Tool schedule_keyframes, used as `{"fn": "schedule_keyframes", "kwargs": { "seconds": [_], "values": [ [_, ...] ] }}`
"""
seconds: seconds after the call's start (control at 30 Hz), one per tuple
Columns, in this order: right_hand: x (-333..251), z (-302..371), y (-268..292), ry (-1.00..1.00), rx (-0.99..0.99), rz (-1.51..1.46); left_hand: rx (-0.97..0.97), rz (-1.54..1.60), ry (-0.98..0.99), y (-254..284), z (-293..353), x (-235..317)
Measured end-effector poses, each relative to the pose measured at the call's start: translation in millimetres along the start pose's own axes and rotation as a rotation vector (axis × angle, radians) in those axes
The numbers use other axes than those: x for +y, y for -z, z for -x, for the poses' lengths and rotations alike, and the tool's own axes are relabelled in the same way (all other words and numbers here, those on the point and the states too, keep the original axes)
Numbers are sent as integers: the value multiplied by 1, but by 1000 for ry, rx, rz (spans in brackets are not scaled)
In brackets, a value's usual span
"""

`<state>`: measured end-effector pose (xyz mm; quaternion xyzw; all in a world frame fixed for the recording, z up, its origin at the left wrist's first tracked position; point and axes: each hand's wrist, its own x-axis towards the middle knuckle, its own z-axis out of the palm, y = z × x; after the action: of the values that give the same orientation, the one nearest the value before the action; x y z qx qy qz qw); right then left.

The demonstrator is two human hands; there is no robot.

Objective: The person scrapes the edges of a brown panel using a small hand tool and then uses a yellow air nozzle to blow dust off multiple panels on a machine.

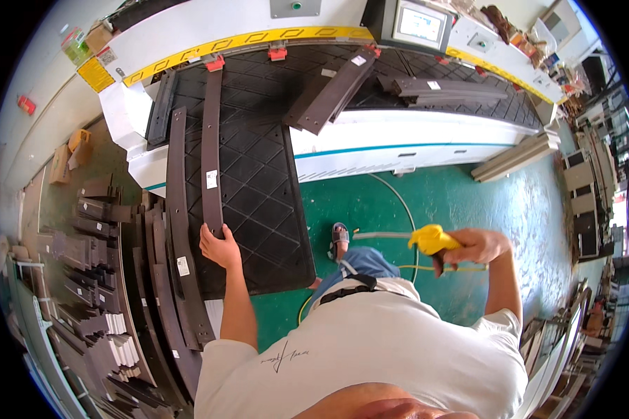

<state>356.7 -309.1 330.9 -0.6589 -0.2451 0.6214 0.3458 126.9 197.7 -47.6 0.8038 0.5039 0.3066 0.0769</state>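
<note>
My left hand (220, 246) is closed around the near end of a long dark brown board (210, 153) with a white label. That board lies lengthwise on a black quilted table (255, 174), its far end under a red clamp (215, 63) of the machine. Out to the right, above the green floor, my right hand (479, 246) grips a yellow pistol-shaped hand tool (435, 239); its exact kind I cannot make out. A pale hose shows beside the tool. Left of the held board, another long brown board (179, 230) runs alongside it.
Several brown boards (335, 91) lie crosswise on the machine bed, with another stack (447, 91) farther right. A yellow-striped beam (258, 38) spans the machine, beside a screen (421, 24). Board stacks (91, 244) stand at the left. A hose (402, 199) trails over the floor.
</note>
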Motion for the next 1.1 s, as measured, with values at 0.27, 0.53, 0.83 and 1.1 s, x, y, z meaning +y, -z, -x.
{"fn": "schedule_keyframes", "kwargs": {
  "seconds": [0.27, 0.53, 0.83, 1.1],
  "values": [
    [64, -79, 54, 122, -430, -215, 47, -62, 56, 8, 2, 0],
    [142, -70, 100, 434, -430, -429, 101, -121, 35, 12, 4, 9],
    [330, -62, 152, 760, -22, -570, -36, -323, 296, -33, 25, 34],
    [222, -89, 227, 572, 215, -556, -110, -484, 407, -58, -26, 76]
  ]
}}
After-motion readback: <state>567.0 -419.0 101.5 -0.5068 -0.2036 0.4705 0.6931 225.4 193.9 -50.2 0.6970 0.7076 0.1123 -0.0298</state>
